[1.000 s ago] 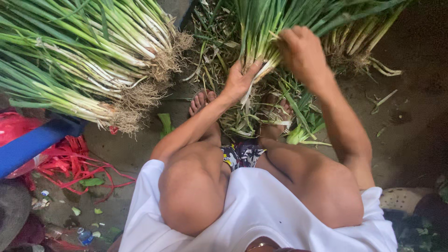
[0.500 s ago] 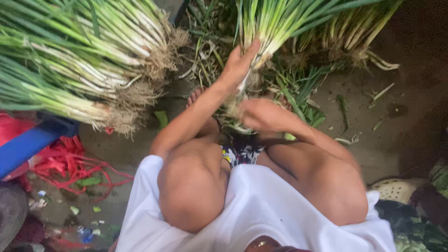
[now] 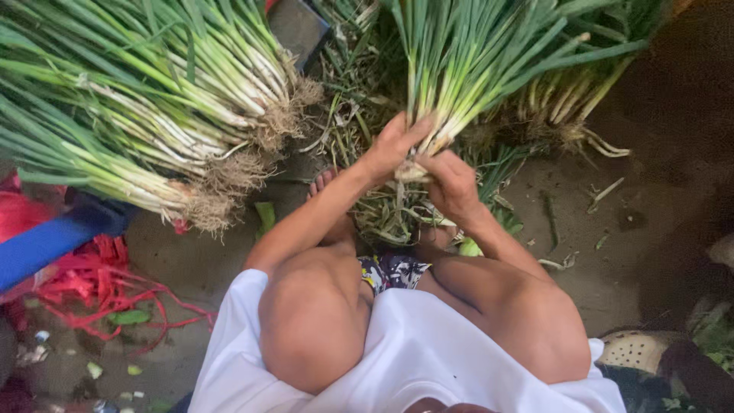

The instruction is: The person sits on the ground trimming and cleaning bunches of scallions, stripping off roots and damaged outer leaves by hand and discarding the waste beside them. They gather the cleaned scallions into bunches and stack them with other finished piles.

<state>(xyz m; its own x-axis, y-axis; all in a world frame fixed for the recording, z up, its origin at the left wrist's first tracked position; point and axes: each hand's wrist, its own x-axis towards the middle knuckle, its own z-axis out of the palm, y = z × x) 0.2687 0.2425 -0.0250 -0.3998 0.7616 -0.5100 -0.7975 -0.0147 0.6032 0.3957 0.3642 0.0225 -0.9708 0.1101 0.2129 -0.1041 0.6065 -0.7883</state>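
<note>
In front of our knees, both hands work one bunch of green onions [image 3: 459, 92]: left hand [image 3: 391, 147] clamped on the white stems, right hand [image 3: 451, 183] closed at the root end [image 3: 410, 171]. Bundles [image 3: 153, 115] stacked left look done — trimmings [image 3: 382, 218] on the ground, more uncleaned bunches [image 3: 566, 115] behind.

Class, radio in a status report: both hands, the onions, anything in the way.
Left hand and right hand grip the spring onion bunch at its root end. Trimmings piled underneath. Stacked bunches lie alongside, apart.
</note>
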